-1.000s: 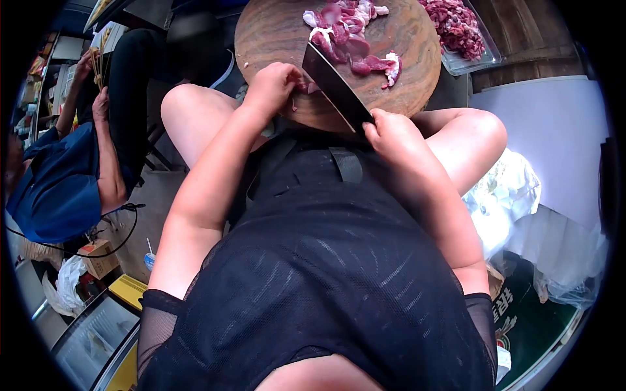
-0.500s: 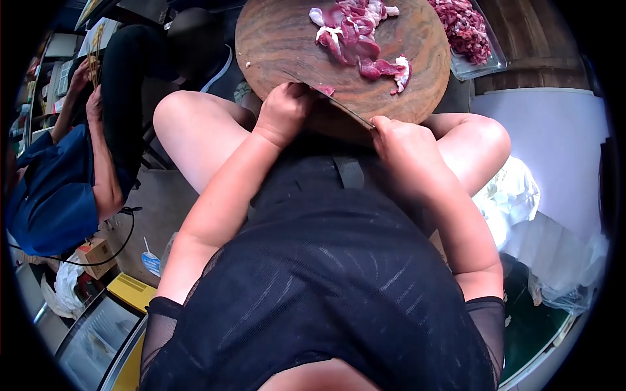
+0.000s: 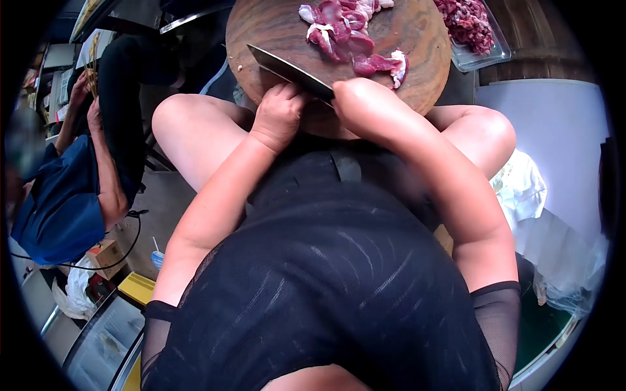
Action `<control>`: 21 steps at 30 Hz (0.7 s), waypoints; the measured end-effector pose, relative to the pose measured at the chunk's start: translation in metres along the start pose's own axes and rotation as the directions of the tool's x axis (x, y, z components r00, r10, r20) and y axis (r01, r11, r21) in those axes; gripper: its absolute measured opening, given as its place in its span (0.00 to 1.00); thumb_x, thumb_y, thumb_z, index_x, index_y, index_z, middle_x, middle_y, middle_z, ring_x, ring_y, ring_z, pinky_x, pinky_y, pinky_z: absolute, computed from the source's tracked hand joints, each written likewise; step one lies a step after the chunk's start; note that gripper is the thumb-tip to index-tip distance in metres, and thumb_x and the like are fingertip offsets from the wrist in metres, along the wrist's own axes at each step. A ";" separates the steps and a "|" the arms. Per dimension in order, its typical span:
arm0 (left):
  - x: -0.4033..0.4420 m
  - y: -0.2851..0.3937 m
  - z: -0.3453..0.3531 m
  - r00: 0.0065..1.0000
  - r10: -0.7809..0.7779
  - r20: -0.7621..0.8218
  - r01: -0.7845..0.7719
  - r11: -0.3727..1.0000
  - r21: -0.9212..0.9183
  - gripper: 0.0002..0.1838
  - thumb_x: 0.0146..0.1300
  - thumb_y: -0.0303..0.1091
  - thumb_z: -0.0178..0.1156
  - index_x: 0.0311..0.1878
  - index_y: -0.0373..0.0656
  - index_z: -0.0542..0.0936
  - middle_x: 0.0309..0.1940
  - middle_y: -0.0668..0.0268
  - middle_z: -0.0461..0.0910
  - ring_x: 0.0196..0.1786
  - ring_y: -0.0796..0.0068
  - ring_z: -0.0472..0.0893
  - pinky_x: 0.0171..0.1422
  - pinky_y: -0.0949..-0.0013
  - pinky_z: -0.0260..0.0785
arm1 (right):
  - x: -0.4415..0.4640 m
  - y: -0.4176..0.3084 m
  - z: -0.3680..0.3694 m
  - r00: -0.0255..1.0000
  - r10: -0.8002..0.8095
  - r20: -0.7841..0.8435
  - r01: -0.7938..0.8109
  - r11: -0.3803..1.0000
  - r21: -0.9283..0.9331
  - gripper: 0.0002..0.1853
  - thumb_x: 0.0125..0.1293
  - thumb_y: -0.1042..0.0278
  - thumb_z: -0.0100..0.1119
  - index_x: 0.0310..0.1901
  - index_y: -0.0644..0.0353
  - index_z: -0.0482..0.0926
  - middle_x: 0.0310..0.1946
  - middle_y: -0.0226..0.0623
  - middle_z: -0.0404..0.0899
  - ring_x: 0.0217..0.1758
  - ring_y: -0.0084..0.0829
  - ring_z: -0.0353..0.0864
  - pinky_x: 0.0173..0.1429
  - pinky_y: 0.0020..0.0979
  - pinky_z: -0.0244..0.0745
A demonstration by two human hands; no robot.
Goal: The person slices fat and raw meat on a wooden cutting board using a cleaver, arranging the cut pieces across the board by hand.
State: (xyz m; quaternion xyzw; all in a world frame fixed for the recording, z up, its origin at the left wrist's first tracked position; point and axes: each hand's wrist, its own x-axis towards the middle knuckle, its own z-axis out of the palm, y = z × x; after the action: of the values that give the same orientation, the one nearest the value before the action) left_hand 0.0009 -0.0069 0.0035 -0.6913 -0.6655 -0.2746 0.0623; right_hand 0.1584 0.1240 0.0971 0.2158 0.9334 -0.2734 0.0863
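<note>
My right hand [image 3: 365, 107] is closed around the handle end of a broad-bladed knife [image 3: 283, 67], whose dark blade slants up and left over the round wooden chopping board [image 3: 264, 29]. Close against the lower side of the blade, my left hand [image 3: 280, 114] rests at the near edge of the board with its fingers curled. What lies under those fingers is hidden. Beyond the blade, strips of raw red meat [image 3: 355, 44] with whitish bits lie on the board, and one piece [image 3: 396, 68] has a pale end.
A clear plastic tray [image 3: 486, 62] of chopped meat [image 3: 466, 26] stands beyond the board at right. At left, another person in a blue top [image 3: 62, 199] holds thin sticks [image 3: 92, 72]. Plastic sheeting [image 3: 561, 260] lies at lower right, a cardboard box [image 3: 107, 257] at lower left.
My right hand and the knife have moved left and away from me, so the blade reaches farther over the board. My left hand stays near the same spot. The view has shifted slightly.
</note>
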 end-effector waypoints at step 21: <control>0.056 0.007 -0.017 0.717 -0.387 0.580 0.568 0.806 -0.165 0.09 0.54 0.27 0.63 0.40 0.39 0.83 0.29 0.63 0.83 0.32 0.71 0.81 0.40 0.68 0.75 | -0.062 0.168 -0.080 0.820 0.383 -0.426 0.016 0.729 0.685 0.11 0.70 0.64 0.58 0.38 0.64 0.79 0.16 0.29 0.74 0.16 0.20 0.70 0.23 0.27 0.68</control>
State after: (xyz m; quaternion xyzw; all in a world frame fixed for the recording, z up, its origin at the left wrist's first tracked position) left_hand 0.0009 0.0345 0.0458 -0.5400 -0.7581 -0.1920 -0.3110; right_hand 0.2853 0.2730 0.1021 0.3954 0.7324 -0.5023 -0.2344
